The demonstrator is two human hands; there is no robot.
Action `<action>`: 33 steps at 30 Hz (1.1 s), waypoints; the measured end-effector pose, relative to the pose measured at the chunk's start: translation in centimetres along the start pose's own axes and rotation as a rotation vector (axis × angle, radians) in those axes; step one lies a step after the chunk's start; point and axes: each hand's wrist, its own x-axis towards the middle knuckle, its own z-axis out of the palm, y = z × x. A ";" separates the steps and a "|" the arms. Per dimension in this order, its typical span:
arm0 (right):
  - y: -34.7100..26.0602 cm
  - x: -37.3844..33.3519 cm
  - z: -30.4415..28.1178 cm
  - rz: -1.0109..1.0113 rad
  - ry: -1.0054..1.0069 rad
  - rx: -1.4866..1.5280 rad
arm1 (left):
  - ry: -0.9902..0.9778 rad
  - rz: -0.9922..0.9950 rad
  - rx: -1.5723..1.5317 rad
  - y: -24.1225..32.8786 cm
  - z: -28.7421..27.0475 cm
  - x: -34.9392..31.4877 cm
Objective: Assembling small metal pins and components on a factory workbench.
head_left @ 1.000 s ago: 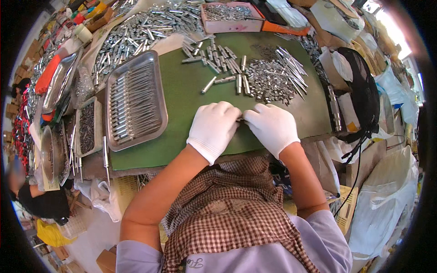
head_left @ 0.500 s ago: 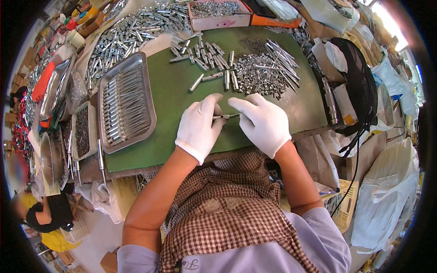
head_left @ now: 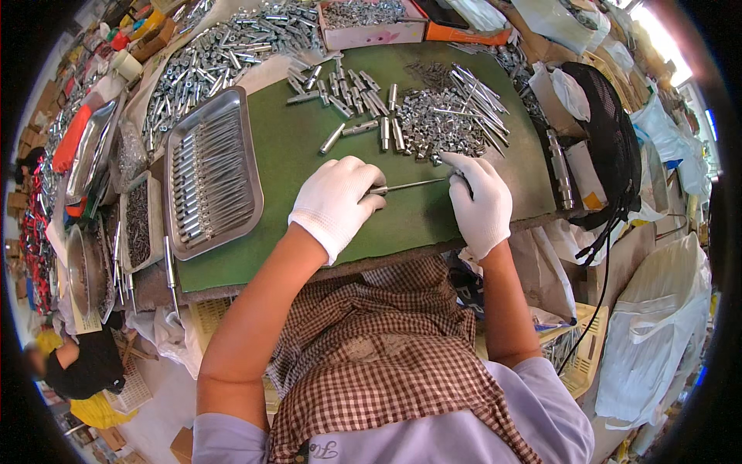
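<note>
Both my hands wear white knitted gloves over the green work mat (head_left: 294, 209). My left hand (head_left: 336, 199) is closed round the thick shiny end of a slim metal rod with a cylindrical handle (head_left: 413, 185). Its thin shaft points right, toward my right hand (head_left: 481, 203). There the fingers are bent together at the tip; whether they grip the tip or something small is hidden. Beyond my hands lie loose metal cylinders (head_left: 352, 93), a heap of small metal sleeves (head_left: 440, 127) and several thin rods (head_left: 483, 100).
To the left, a metal tray (head_left: 257, 193) holds a row of similar handled rods. A narrow container of dark pins (head_left: 139, 224) stands beside it. Behind are a large pile of metal cylinders (head_left: 224, 66) and a box of small parts (head_left: 371, 35). A black mesh bag (head_left: 607, 147) sits at the right.
My hands, close together before, have moved apart, the right one to the right. The rod's long thin shaft now shows between them, with the thick end in my left hand.
</note>
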 end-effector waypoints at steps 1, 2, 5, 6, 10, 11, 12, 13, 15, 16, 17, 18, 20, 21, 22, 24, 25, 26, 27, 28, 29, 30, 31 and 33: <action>0.1 -0.1 0.1 0.011 0.023 0.004 | -0.039 -0.011 0.022 -0.1 -0.1 0.3; 0.2 -0.1 0.1 0.011 0.022 0.006 | -0.077 -0.023 0.045 0.0 -0.1 0.4; 0.2 -0.1 0.3 -0.005 0.035 -0.009 | -0.092 -0.042 0.064 0.4 -0.4 0.7; 0.1 -0.1 0.5 -0.019 0.043 -0.027 | -0.087 -0.052 0.072 0.3 -0.3 0.7; 0.2 -0.2 0.1 -0.017 0.024 -0.085 | -0.136 -0.039 0.118 0.8 -0.1 1.4; 0.1 -0.2 0.1 -0.002 0.021 -0.078 | -0.128 -0.040 0.123 0.8 -0.2 1.4; 0.1 -0.2 0.1 0.009 0.009 -0.081 | -0.122 -0.038 0.123 1.0 -0.1 1.3; 0.0 -0.2 0.2 0.001 0.011 -0.082 | -0.116 -0.050 0.131 1.0 0.0 1.2; -0.3 -0.1 0.5 -0.019 0.011 -0.069 | -0.116 -0.054 0.165 1.0 0.0 0.9; -0.4 0.0 0.5 -0.014 0.007 -0.085 | -0.109 -0.069 0.176 1.3 -0.1 0.9; -0.4 0.0 0.5 -0.009 0.003 -0.100 | -0.138 -0.073 0.195 1.6 -0.1 0.9; -0.2 -0.1 0.3 -0.019 0.011 -0.107 | -0.169 -0.070 0.212 2.0 -0.1 1.2; -0.1 -0.1 0.4 -0.047 0.016 -0.115 | -0.214 -0.082 0.219 2.0 -0.1 1.4; -0.1 -0.2 0.2 -0.044 0.009 -0.116 | -0.239 -0.079 0.193 2.1 -0.6 1.5; -0.1 -0.2 0.3 -0.055 0.015 -0.114 | -0.263 -0.077 0.168 2.1 -1.2 1.5; 0.3 -0.4 0.4 -0.065 0.019 -0.102 | -0.309 -0.134 0.130 0.8 -3.6 1.4; 0.3 -0.5 0.4 -0.062 0.022 -0.100 | -0.209 -0.098 0.213 -0.7 -5.0 1.3; 0.3 -0.6 0.2 -0.040 0.016 -0.121 | -0.063 -0.122 0.229 -2.5 -6.5 1.1; 0.0 -0.5 0.2 -0.029 0.009 -0.126 | 0.029 -0.115 0.257 -4.6 -9.0 0.6; 0.0 -0.4 0.3 -0.024 0.016 -0.124 | 0.104 -0.162 0.321 -6.8 -10.8 0.3; 0.0 -0.4 0.3 -0.029 0.023 -0.121 | 0.200 -0.164 0.422 -9.9 -12.6 -0.2; -0.1 -0.4 0.4 -0.037 0.028 -0.115 | 0.199 -0.287 0.427 -12.2 -14.5 -0.6; -0.2 -0.3 0.5 -0.034 0.035 -0.113 | 0.159 -0.305 0.507 -15.3 -16.2 -1.0; -0.2 -0.1 0.6 -0.074 0.045 -0.113 | 0.171 -0.309 0.508 -19.4 -17.9 -2.0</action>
